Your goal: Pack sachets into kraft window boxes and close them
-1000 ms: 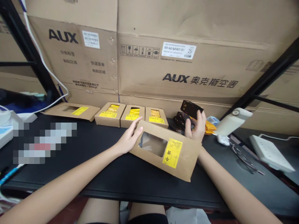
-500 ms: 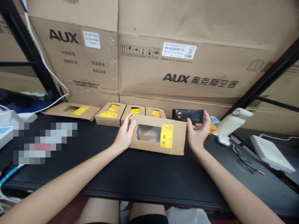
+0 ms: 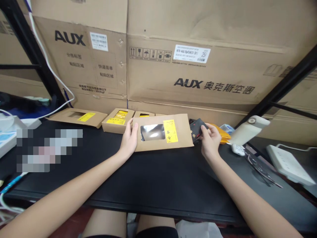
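Note:
A brown cardboard box (image 3: 158, 145) with a clear window and a yellow label is held up over the black table. My left hand (image 3: 129, 137) grips its left end, thumb on the front face. At the box's right end, my right hand (image 3: 210, 137) pinches a black packet (image 3: 196, 128) with gold and red print. The packet's left edge is hidden behind or inside the box's right end; which of the two cannot be made out. Something dark shows in the window's left corner.
Behind stand a flat windowed box (image 3: 96, 118), a box of yellow packets (image 3: 118, 120) and others partly hidden. To the right are orange packets (image 3: 224, 134), a pale bottle (image 3: 247, 130), a white case (image 3: 238, 150), glasses (image 3: 262, 172) and a power strip (image 3: 289, 165). Large cartons (image 3: 198, 29) form the back.
The black packet has moved left and down to the box's right end and is now tilted. The held box has shifted left and up, its right end raised.

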A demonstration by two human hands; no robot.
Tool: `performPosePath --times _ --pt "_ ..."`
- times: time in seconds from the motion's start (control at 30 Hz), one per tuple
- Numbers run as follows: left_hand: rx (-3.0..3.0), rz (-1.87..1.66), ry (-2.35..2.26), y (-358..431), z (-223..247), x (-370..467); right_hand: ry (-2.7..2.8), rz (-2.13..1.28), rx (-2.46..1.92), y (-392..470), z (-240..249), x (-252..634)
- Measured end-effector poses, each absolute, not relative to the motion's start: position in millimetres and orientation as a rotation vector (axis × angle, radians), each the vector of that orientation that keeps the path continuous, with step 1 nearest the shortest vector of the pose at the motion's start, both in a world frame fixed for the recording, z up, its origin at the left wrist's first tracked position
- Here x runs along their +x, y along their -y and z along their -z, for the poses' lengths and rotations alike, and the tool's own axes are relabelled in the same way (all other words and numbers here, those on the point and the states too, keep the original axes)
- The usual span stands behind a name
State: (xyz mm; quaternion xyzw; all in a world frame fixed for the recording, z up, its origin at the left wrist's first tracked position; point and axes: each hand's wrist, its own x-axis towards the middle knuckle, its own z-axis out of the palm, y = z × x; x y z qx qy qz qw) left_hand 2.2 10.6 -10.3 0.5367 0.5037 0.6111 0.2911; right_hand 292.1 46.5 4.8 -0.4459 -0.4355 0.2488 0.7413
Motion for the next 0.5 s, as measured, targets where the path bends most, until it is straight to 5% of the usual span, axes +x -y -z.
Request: performPosePath --times 0.5 --pt "1.472 -1.488 -1.380 -10.5 12.0 3.0 1.088 -1.500 -0.941 -34.2 -4.2 281.0"
